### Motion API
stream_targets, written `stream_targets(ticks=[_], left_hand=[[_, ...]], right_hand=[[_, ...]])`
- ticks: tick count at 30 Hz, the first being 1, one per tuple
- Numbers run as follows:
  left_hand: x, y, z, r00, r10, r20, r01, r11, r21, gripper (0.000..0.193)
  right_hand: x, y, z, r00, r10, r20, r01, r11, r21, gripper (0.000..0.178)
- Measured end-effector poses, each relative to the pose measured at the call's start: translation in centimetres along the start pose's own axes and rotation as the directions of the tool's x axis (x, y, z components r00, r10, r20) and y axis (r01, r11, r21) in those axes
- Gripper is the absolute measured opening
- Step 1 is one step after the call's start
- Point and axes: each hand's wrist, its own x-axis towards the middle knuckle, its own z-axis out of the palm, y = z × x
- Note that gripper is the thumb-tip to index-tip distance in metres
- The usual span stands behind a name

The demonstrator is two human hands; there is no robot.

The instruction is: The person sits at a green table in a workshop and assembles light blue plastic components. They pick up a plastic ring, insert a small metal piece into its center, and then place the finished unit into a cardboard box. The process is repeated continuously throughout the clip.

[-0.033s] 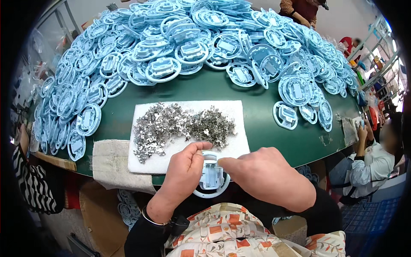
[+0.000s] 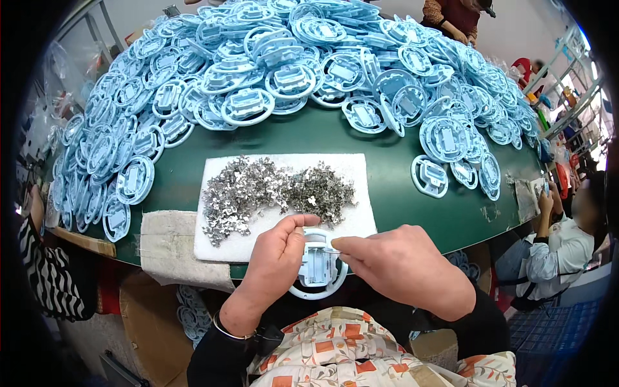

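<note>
A light-blue plastic ring-shaped part [image 2: 318, 293] with a rectangular battery-box-like compartment in its middle is held at the table's near edge. My left hand [image 2: 277, 257] is closed on its left side, thumb and forefinger at the upper rim. My right hand [image 2: 407, 267] is closed beside the upper right of the part, its fingertips over the compartment. A thin, shiny sliver shows by those fingertips; what it is I cannot make out. Just beyond both hands, small metal clips [image 2: 248, 193] lie in two touching heaps on a white foam sheet [image 2: 284, 250].
A large pile of similar blue parts [image 2: 290, 77] covers the far side of the green table [image 2: 258, 138]. A beige cloth pad [image 2: 171, 248] lies left of the foam. More parts [image 2: 192, 313] sit below the table. Other people [image 2: 567, 229] are at the right and far side.
My right hand has shifted slightly to the right and down, uncovering a little more of the compartment. My left hand keeps its hold on the blue part.
</note>
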Motion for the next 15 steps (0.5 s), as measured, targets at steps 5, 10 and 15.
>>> stream_targets(ticks=[5,10,15], left_hand=[[-0.6,1.7,1.0,0.991,-0.070,0.116,0.099,0.960,-0.262,0.031],[-0.8,1.6,3.0,0.978,-0.028,0.205,0.076,0.970,-0.233,0.033],[-0.5,2.4,3.1,0.955,0.044,0.295,-0.048,0.999,0.009,0.035]], right_hand=[[-2.9,2.9,5.5,0.903,0.404,-0.146,-0.130,0.580,0.804,0.027],[-3.7,3.3,6.6,0.935,0.347,0.077,-0.104,0.059,0.993,0.028],[-5.1,4.9,5.2,0.924,0.371,0.090,-0.133,0.093,0.987,0.028]])
